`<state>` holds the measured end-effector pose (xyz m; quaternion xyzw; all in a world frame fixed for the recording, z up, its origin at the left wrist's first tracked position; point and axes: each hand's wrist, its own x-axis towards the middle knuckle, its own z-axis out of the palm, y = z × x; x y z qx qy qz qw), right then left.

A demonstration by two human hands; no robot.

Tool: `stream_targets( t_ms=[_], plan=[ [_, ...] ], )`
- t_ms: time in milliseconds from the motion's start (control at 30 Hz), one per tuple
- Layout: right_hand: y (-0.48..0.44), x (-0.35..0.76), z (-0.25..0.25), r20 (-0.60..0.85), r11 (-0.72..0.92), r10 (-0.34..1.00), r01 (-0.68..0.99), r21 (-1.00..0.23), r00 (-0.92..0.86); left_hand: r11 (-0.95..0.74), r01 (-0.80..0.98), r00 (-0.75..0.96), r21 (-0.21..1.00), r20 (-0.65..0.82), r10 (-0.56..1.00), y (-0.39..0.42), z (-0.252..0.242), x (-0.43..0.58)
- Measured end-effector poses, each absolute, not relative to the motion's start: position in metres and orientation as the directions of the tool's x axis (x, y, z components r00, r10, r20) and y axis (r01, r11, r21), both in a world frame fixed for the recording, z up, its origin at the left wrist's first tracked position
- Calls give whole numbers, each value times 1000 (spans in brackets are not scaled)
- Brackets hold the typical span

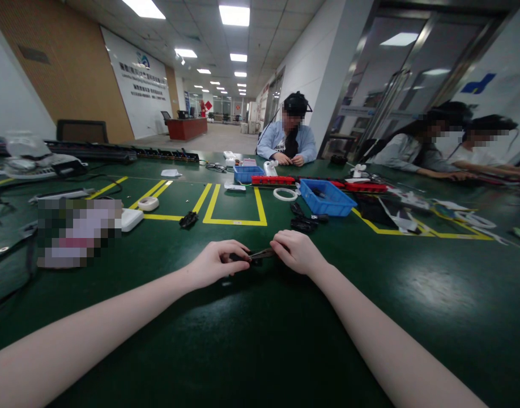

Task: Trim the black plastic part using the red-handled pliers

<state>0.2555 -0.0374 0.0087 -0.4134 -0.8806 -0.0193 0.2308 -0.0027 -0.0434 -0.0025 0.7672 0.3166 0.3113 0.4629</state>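
Note:
Above the green table (192, 345), my two hands meet in front of me. My right hand (299, 253) is closed around a pair of slim metal tweezers (262, 254), whose tips point left. Between the thumb and fingers of my left hand (214, 262) is a small black part (235, 257), mostly covered by the fingers. The tweezer tips reach to this part; whether they grip it I cannot tell. Something dark lies just under the tweezers, too small to name.
Black pieces (303, 222) lie beyond my right hand, near a blue bin (328, 198) and a white ring (285, 194). A black bundle (188, 220) and white case (131, 219) are left. Across the table sits a person (288, 139); two more are right.

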Motion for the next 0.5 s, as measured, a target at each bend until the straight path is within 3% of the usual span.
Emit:
stream_targets(
  t_ms=[500],
  plan=[
    [-42, 251, 11, 401, 662, 721, 733, -156, -566, -410, 235, 622, 881, 188, 761, -44, 0, -4]
  ],
)
